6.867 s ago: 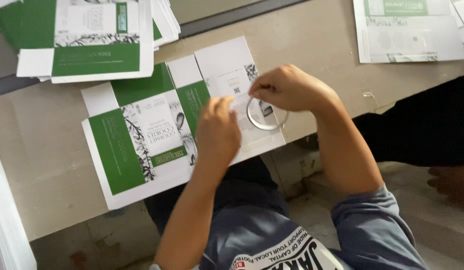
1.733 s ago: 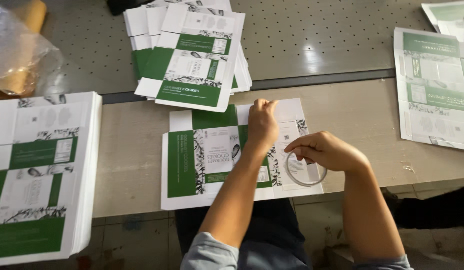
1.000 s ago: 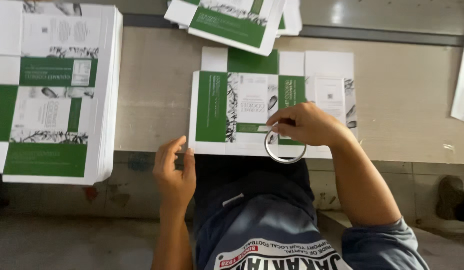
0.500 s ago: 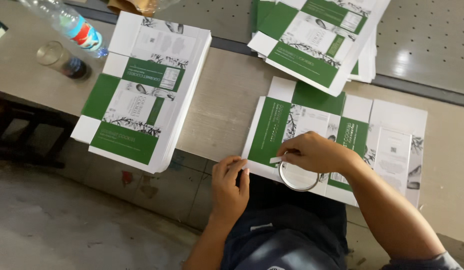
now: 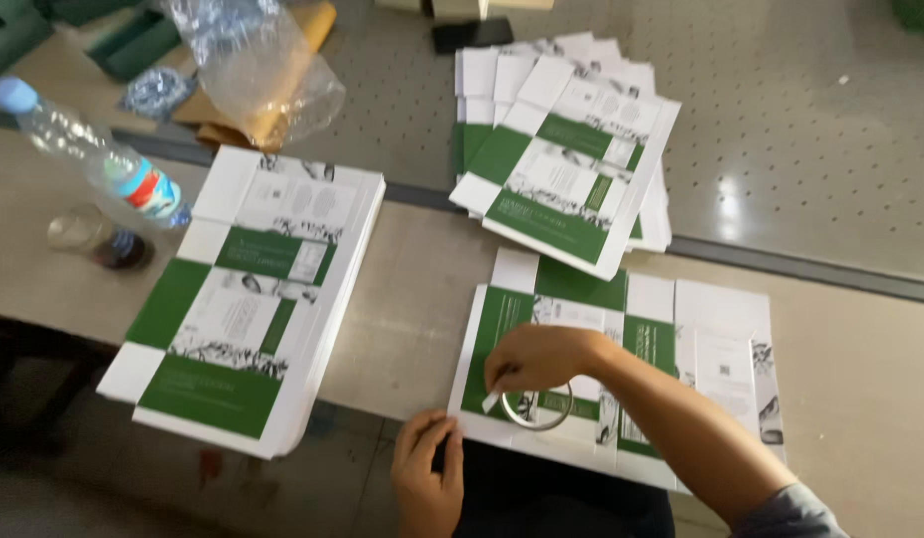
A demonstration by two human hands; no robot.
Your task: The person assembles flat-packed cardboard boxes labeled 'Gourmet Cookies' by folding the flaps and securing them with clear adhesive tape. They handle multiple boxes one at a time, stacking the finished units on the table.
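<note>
Left hand (image 5: pixel 427 478) has slid back to the counter (image 5: pixel 412 299) edge, fingers loosely spread. Right hand (image 5: pixel 541 361) pinches a tape end (image 5: pixel 493 399) over the tape roll (image 5: pixel 537 408), on the flat carton (image 5: pixel 621 369).

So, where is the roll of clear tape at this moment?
In the head view, the roll of clear tape lies low and just right of centre, on the flat green-and-white carton sheet, directly under the right hand. The left hand is just below-left.

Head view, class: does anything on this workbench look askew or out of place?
The plastic bottle lies tilted over a small glass at the left edge instead of standing. The far pile of box blanks is fanned unevenly, unlike the squarer stack. The right hand pulls tape over one flat blank.
</note>
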